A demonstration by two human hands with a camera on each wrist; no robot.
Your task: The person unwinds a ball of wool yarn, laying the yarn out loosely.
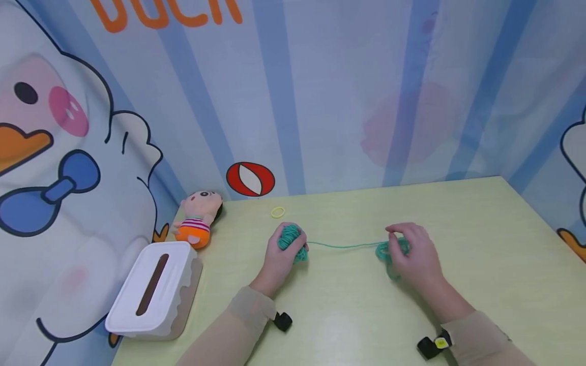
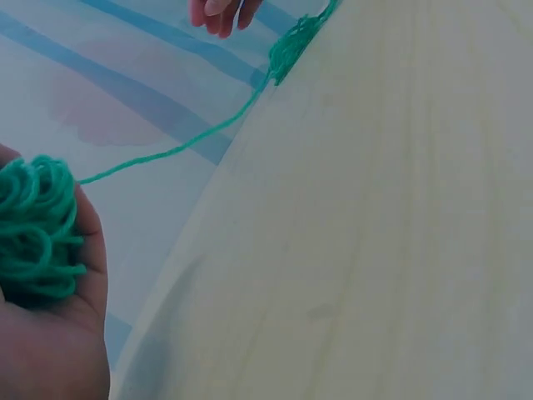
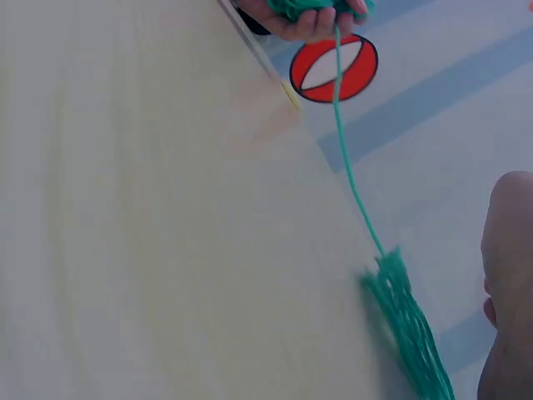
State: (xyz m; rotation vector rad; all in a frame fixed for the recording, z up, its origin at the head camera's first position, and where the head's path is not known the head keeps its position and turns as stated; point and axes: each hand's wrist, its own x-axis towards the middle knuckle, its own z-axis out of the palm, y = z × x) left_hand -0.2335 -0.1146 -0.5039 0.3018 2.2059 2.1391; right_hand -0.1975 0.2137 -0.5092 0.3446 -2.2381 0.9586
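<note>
My left hand [image 1: 277, 256] grips a wound ball of green yarn [image 1: 289, 237], its loops bulging out past the fingers in the left wrist view. A single green strand [image 1: 343, 247] runs from the ball to a loose bundle of the same yarn [image 2: 291, 52] on the table. Above that bundle hovers my right hand [image 1: 417, 258], thumb and index fingertips close together, covering part of the yarn in the head view. Both wrist views show a gap between the right fingers [image 2: 223, 18] and the bundle.
A white tissue box [image 1: 125, 300] with a slot stands at the table's left edge. Behind it a small doll [image 1: 197, 223] in orange shorts leans by the printed curtain [image 1: 329, 101]. A yellow ring [image 1: 277, 217] lies near the back edge of the pale table [image 1: 348, 315].
</note>
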